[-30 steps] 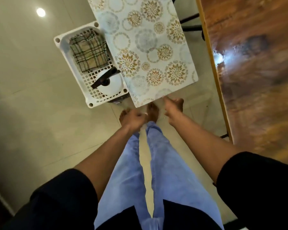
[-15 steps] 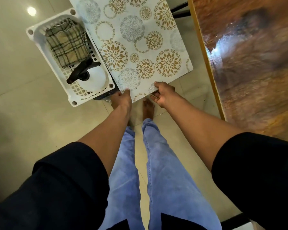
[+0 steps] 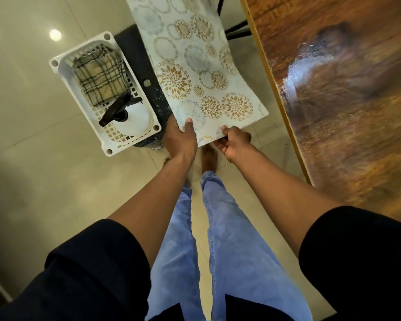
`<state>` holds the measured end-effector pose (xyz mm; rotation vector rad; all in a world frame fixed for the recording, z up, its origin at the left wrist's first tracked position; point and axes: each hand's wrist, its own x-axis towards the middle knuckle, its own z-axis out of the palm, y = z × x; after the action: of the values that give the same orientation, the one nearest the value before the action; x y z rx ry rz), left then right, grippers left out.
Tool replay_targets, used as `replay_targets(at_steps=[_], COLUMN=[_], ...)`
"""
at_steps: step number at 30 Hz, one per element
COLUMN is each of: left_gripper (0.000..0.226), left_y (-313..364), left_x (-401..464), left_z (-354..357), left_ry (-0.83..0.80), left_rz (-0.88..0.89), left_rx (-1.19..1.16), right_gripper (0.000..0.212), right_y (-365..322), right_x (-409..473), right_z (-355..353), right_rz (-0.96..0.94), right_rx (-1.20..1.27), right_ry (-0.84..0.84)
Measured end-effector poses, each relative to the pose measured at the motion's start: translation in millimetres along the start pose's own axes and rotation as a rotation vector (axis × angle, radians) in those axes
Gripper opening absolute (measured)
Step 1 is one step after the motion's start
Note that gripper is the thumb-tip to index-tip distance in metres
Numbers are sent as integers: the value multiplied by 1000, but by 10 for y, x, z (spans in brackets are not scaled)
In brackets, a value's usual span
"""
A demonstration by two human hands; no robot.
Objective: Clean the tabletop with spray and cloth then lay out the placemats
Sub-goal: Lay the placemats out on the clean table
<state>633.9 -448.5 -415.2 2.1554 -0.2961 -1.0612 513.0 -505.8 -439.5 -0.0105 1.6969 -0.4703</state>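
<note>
I've got the placemat by its near edge, centre of frame, w/ both hands. My left hand is pinched on the near-left corner, thumb on top of the pattern and the rest of the fingers under, so closed on the mat. My right hand is curled round the same edge just beside it, thumb on top, fingers tucked beneath, also gripping. The mat runs away from me toward the top of frame and bows a bit, its far end out of shot; it lies over a dark stool, whether one mat or a stack I can't tell. Spray bottle and checked cloth sit together in the white basket at upper left, just beside the mat, so I judge the cleaning part is done & I'm on the lay-out step. The tabletop fills the right side, w/ a shiny patch at upper right, maybe wet, maybe just glare. Next move, as I see it: lift the mat clear of the stool, swing it right over the table edge, keep it level so it doesn't fold, and set it flat, pref. not on any damp spot.
</note>
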Motion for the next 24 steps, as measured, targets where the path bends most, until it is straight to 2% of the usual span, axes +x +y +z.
replay_targets(at_steps=[4, 8, 14, 20, 24], left_gripper=[36, 40, 42, 32, 37], left_y=[280, 502, 807, 1235, 1618], left_x=[-107, -223, -597, -971, -1231], left_z=[36, -2, -337, -831, -1263], left_ry=[-32, 12, 41, 148, 190], left_rz=[195, 280, 352, 360, 330], left_rx=[73, 136, 113, 48, -20], right_gripper=[21, 29, 37, 22, 28], right_y=[17, -37, -148, -214, -306], right_x=[-120, -302, -767, -1400, -1906], right_z=[-39, -69, -61, 61, 152], right_rz=[43, 50, 30, 44, 14], right_rx=[123, 249, 223, 219, 172], right_ry=[3, -18, -94, -248, -351])
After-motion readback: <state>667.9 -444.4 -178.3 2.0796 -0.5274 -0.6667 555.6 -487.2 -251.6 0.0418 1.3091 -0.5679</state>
